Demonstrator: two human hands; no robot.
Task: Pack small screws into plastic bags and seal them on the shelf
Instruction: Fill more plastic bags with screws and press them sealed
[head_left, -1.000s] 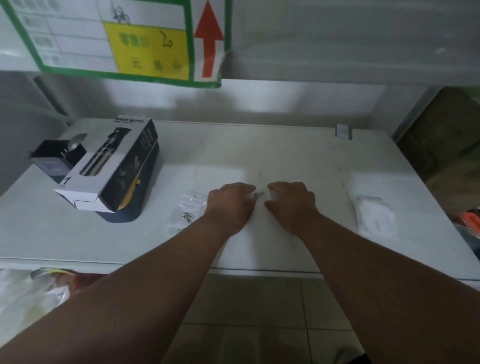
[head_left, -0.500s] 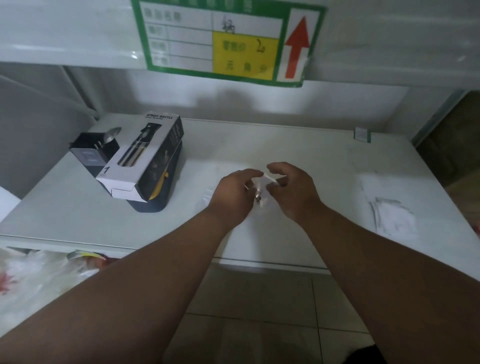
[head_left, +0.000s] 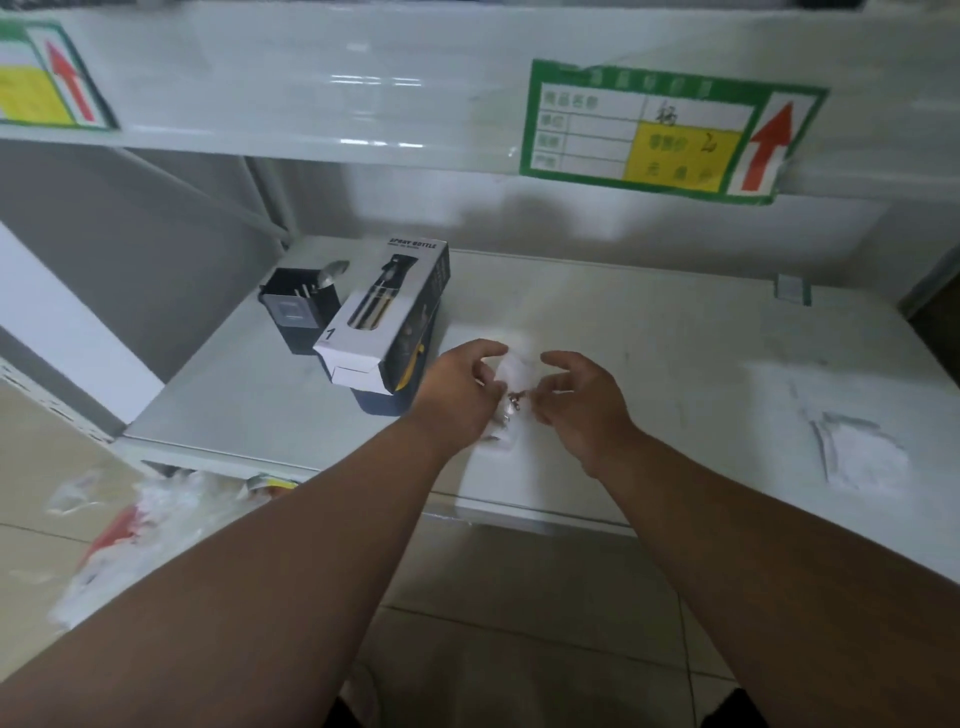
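Note:
My left hand (head_left: 460, 387) and my right hand (head_left: 579, 402) are raised a little above the white shelf (head_left: 649, 353), facing each other. Between them hangs a small clear plastic bag (head_left: 511, 371), which my left fingers pinch at its left edge. My right fingertips pinch small metal screws (head_left: 515, 400) at the bag. Below the hands a second clear bag (head_left: 501, 434) with a screw inside lies flat on the shelf.
A spray bottle box (head_left: 384, 322) lies on a dark blue case at the left, with a black box (head_left: 298, 312) holding a spoon behind it. A stack of clear bags (head_left: 857, 447) lies at the right. Plastic wrapping (head_left: 130, 525) sits below the shelf's front edge.
Both hands have lifted off the shelf surface with the bag and screws between them. The view has swung left, so the shelf label now sits at the upper right.

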